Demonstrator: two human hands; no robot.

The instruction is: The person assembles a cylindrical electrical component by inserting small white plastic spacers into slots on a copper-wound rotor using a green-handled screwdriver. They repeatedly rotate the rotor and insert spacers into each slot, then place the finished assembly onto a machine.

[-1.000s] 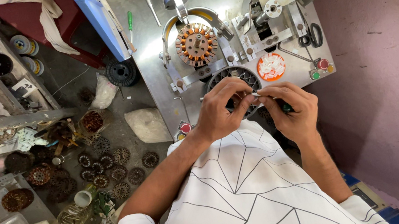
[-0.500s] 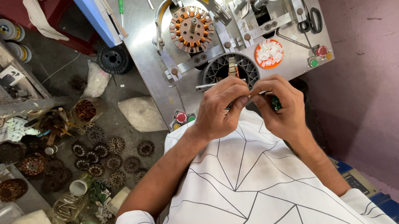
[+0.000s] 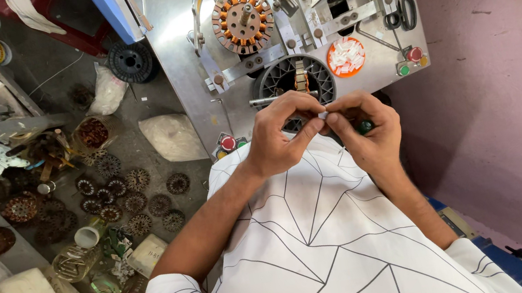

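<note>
a small white piece sits pinched between your fingertips at the centre of the frame, too tiny to tell which way it points. your left hand grips it with thumb and forefinger; your right hand meets it there and also clasps a green-tipped tool. just above, the dark round stator lies on the metal bench. an orange round tray of white bits sits right of it, near the bench's edge by the pink wall. scissors lie in the upper right.

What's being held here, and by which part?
A small white piece, pinched between the fingertips of the left hand and right hand. Too small to tell which part. The right also grips something green.
</note>
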